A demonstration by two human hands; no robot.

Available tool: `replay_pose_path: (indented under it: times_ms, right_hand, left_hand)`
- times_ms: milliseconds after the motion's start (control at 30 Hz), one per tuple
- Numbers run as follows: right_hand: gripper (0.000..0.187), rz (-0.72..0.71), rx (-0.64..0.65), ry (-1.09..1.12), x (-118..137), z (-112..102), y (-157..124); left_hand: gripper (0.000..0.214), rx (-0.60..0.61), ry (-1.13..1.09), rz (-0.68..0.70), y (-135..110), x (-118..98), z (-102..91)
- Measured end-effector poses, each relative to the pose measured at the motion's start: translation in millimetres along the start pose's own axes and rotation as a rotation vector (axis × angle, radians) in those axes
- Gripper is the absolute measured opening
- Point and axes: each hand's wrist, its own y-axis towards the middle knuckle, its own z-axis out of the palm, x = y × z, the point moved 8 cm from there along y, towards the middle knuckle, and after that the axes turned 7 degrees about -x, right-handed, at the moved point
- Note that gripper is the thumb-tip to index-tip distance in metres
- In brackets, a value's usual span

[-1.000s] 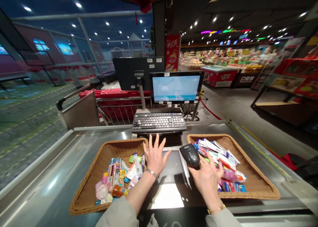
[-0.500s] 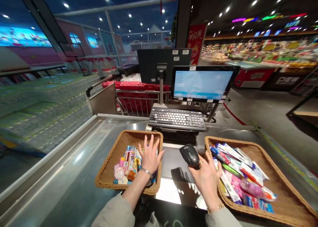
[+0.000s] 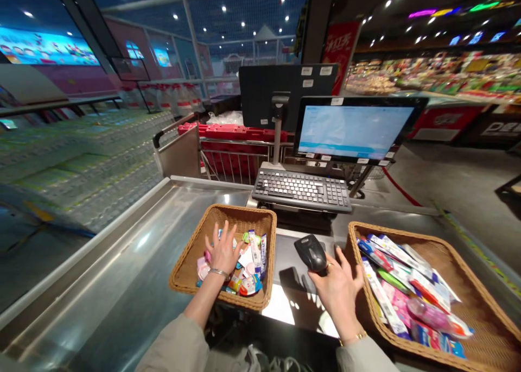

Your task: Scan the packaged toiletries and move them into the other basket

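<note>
My left hand [image 3: 223, 251] hovers over or rests on the small goods in the left wicker basket [image 3: 183, 269], palm down with its fingers spread and nothing visibly gripped. Beside its fingers lie narrow white-and-blue boxes [image 3: 254, 250] and a colourful packet [image 3: 249, 285]. My right hand [image 3: 336, 285] grips a black barcode scanner [image 3: 310, 252] from below, with the thumb and some fingers around its handle. Just right of that hand is the right wicker basket [image 3: 488, 301], which holds several toothpaste boxes and a pink packaged item [image 3: 427, 309].
Behind the baskets stands a black keyboard [image 3: 303, 190] below a lit monitor [image 3: 354, 130]. A second screen [image 3: 264, 98] shows its dark back. The metal counter [image 3: 142, 252] has a raised edge on the left. A shopping cart [image 3: 232, 163] stands beyond.
My left hand has moved left inside the left basket, uncovering boxes on its right side. The right hand still holds the scanner. The whole view has shifted slightly.
</note>
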Motion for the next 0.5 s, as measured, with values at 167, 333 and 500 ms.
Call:
replay_pose_path:
  times_ms: [167,333,500]
  right_hand:
    - [0.027,-0.038,-0.009,0.009,5.8,5.3,-3.0]
    - [0.024,-0.058,-0.016,0.014,9.3,9.2,-4.3]
    - [0.024,-0.062,0.034,0.012,10.7,14.1,-6.4]
  left_hand:
    - [0.050,0.068,0.033,-0.002,0.0,25.4,8.1]
    - [0.049,0.128,0.063,0.034,-0.2,45.3,18.6]
    - [0.051,0.216,0.096,0.136,2.1,54.8,31.9]
